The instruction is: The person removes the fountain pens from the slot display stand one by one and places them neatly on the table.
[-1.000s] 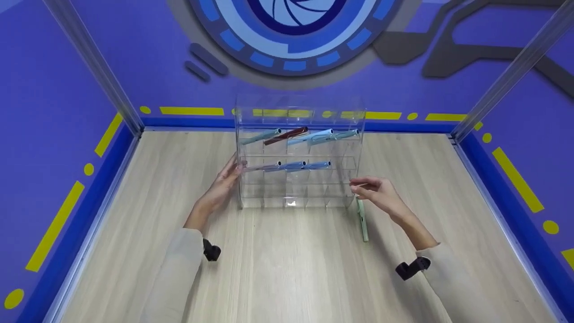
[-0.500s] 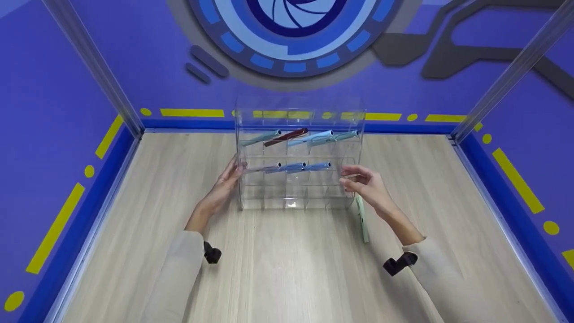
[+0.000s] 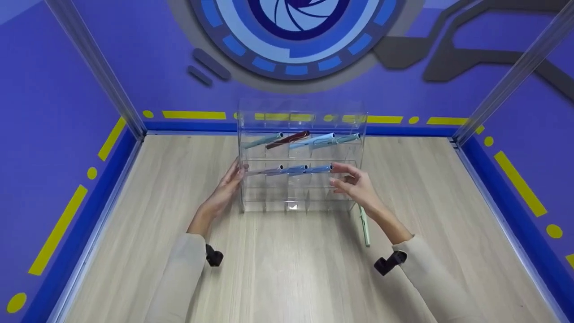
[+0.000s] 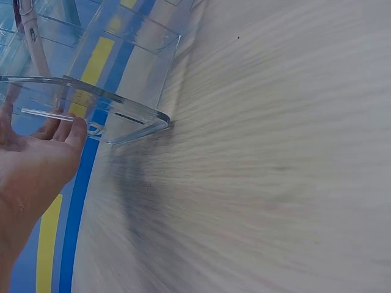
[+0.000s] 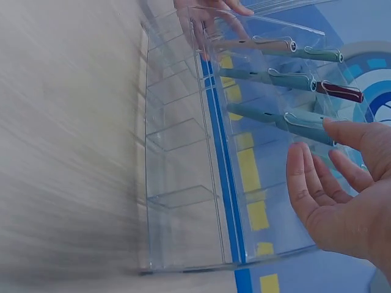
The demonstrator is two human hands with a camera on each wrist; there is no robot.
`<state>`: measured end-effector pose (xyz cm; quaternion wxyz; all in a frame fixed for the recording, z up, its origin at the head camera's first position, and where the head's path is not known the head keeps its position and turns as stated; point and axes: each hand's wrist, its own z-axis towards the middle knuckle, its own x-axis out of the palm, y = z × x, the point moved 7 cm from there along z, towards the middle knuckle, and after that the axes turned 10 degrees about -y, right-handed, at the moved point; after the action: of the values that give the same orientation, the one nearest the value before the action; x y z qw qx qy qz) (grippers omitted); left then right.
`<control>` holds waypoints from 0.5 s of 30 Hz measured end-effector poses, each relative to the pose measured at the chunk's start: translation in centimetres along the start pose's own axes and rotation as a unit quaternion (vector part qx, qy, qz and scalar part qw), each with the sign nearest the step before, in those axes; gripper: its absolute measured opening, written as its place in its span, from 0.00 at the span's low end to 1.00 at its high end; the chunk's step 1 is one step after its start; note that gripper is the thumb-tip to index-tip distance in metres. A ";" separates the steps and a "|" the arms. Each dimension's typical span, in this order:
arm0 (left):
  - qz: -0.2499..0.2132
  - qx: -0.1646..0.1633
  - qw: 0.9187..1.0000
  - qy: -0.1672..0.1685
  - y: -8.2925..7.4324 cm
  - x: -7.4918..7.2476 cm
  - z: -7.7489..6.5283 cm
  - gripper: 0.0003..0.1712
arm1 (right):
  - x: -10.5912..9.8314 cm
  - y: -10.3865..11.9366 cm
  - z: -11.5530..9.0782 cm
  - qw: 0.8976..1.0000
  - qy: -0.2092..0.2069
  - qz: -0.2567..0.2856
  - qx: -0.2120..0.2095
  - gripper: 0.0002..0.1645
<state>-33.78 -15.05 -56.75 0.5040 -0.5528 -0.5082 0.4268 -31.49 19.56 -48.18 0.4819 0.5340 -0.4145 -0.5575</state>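
While the right hand [image 3: 351,185] hangs before the clear acrylic rack [image 3: 297,187], its thumb and fingers stand apart, and we see the blue clip-capped pen [image 3: 319,169] just beside the thumb and forefinger, at the right end of the rack's lower filled row; whether they touch, we cannot tell. We judge the pen light, stiff and smooth enough to slip, so we would pinch its protruding cap across the sides. The rack looks rigid, slick and brittle; we would steady it by its side, where the left hand's [image 3: 221,190] fingers rest, though we cannot tell whether they clamp it. Below the right fingers, a mint-green pen [image 3: 365,229] lies on the tabletop [image 3: 278,269].
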 end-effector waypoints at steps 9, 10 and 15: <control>0.000 -0.001 1.000 0.002 0.1 0.1 -0.1 0.39 | 1.9 0.1 0.6 0.999 0.022 0.039 0.005 0.31; -0.001 -0.001 1.000 0.003 0.1 0.1 -0.1 0.39 | 2.1 0.0 0.7 0.999 0.023 0.043 0.010 0.30; 0.007 0.006 1.000 0.012 0.1 0.2 -0.3 0.39 | 2.9 -0.2 0.8 0.997 0.028 0.061 0.031 0.26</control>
<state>-33.50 -14.86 -56.77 0.5105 -0.5585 -0.4956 0.4264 -32.19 16.70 -48.92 0.5100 0.5374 -0.4499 -0.4987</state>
